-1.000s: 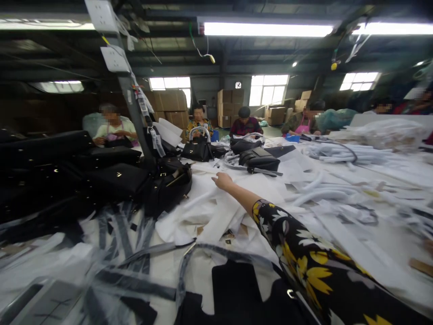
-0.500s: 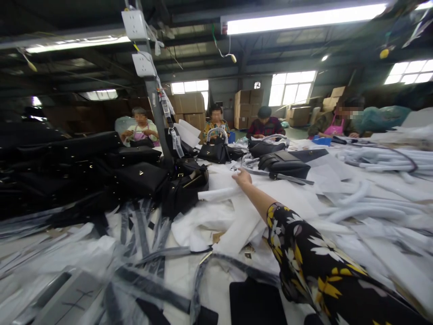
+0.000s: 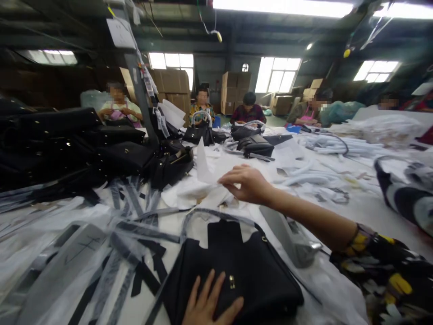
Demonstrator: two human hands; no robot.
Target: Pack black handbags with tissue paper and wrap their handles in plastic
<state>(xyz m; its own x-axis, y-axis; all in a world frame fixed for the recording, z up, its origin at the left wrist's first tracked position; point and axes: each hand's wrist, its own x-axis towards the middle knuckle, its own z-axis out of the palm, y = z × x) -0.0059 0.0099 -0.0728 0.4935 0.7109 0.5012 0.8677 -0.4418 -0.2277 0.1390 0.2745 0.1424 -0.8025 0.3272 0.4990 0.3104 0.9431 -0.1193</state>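
A black handbag [image 3: 260, 262] with a small gold-coloured clasp and a plastic-wrapped handle lies on the table in front of me. On its lower front rests my left hand [image 3: 211, 302], fingers spread flat. Beyond the bag is my right hand [image 3: 246, 184], reaching in from the right with thumb and fingers pinched together. A thin white sheet [image 3: 205, 169], like paper, runs from those fingertips, one corner sticking up. The pinch itself is partly hidden.
Black handbags [image 3: 122, 155] are piled at left beside a metal post [image 3: 140, 90]. Plastic-wrapped straps [image 3: 131, 198] and a grey marked piece [image 3: 77, 253] lie at front left. White foam rolls [image 3: 331, 144] are at right. Several people [image 3: 248, 108] sit across the table.
My right hand has drawn back toward me, now with a white sheet at its fingertips. The black handbag and my left hand have come into view. The camera has turned right and down.
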